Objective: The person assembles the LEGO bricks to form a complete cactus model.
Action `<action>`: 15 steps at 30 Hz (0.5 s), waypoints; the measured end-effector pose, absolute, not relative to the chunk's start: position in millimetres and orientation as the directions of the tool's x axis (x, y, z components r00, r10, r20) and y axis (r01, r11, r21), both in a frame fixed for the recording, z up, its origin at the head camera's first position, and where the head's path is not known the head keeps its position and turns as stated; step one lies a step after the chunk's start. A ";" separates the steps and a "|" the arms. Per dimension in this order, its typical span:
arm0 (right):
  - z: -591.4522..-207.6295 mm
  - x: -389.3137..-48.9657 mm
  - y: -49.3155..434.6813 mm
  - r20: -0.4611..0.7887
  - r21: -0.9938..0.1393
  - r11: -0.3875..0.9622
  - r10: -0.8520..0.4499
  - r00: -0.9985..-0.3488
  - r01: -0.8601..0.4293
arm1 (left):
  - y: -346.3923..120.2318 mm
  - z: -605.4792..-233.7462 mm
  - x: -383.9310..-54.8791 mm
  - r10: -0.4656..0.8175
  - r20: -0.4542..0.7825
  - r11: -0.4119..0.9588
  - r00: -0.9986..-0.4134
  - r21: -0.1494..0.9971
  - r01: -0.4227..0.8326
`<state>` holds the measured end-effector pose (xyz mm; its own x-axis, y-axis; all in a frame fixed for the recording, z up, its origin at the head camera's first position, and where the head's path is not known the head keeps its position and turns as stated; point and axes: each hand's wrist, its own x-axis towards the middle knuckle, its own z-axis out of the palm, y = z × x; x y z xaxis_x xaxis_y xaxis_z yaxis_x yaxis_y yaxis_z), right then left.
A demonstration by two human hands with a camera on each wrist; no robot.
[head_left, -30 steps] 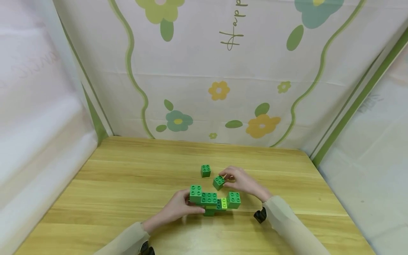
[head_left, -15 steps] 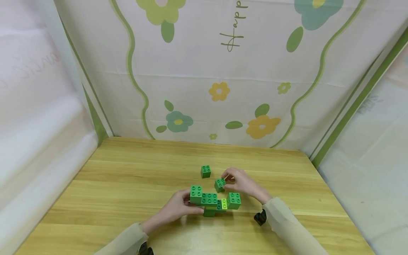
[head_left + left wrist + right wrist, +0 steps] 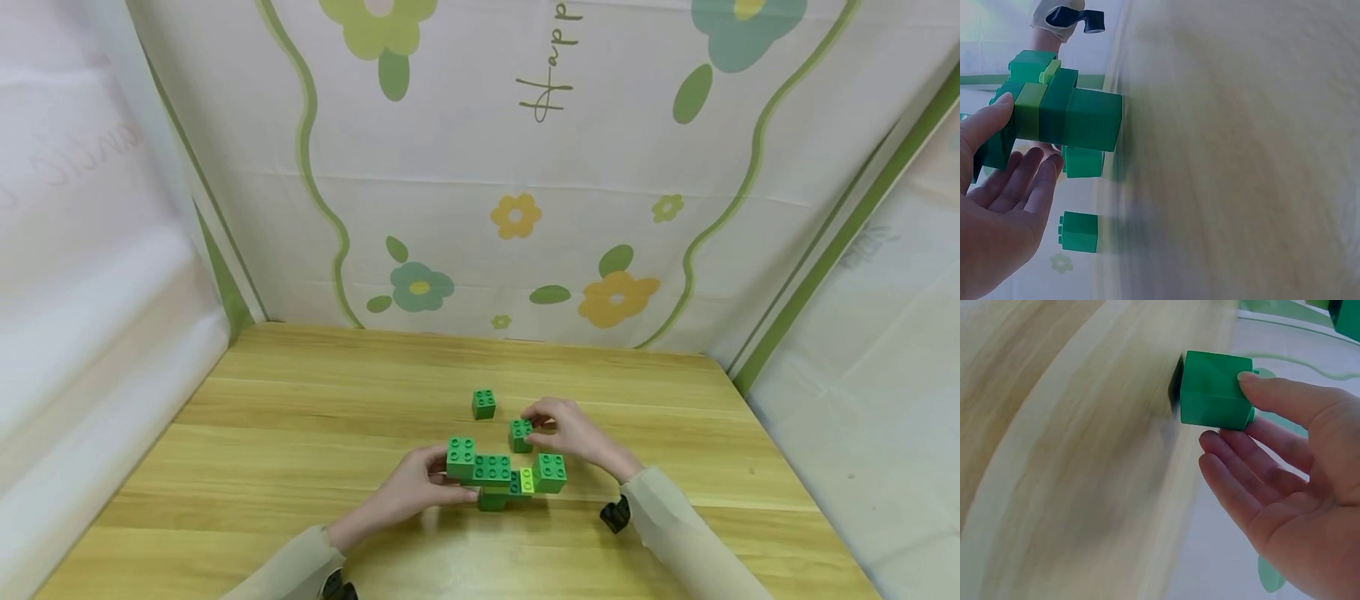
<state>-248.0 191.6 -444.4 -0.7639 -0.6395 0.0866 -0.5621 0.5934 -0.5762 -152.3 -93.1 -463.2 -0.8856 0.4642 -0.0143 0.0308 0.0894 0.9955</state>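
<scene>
My left hand [image 3: 416, 485] holds the left end of a built piece of green toy building bricks [image 3: 491, 469]. Its thumb presses the near side, while the other fingers reach along the far side. Raised bricks top both ends of the piece, and a lime brick [image 3: 1030, 111] sits within it. Just beyond the piece, my right hand [image 3: 573, 432] pinches a square green brick [image 3: 1213, 390] between thumb and fingers. That brick has its studs up and its underside close over the table. In the left wrist view it shows partly behind the built piece.
One loose green brick [image 3: 483, 405] stands farther back on the wooden table [image 3: 337, 400], left of my right hand. A white floral cloth [image 3: 450, 150] hangs along the back edge, and pale cloth walls [image 3: 97, 275] rise at both sides.
The brick in my right hand has shifted slightly right and nearer to me, and has turned to sit squarer to the built piece. My left hand and the built piece stay nearly still.
</scene>
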 end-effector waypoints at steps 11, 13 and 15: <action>-427.5 -242.3 197.1 0.140 -0.564 0.602 -0.605 -0.784 -0.565 | -93.0 -461.5 -152.1 0.459 -0.005 0.077 -0.889 0.996 0.035; -423.6 -240.2 197.2 0.147 -0.564 0.601 -0.603 -0.784 -0.567 | -93.1 -461.2 -151.9 0.457 -0.006 0.079 -0.890 0.996 0.034; -419.7 -238.2 197.4 0.145 -0.559 0.606 -0.600 -0.787 -0.565 | -93.2 -461.0 -151.8 0.456 -0.008 0.076 -0.890 0.997 0.030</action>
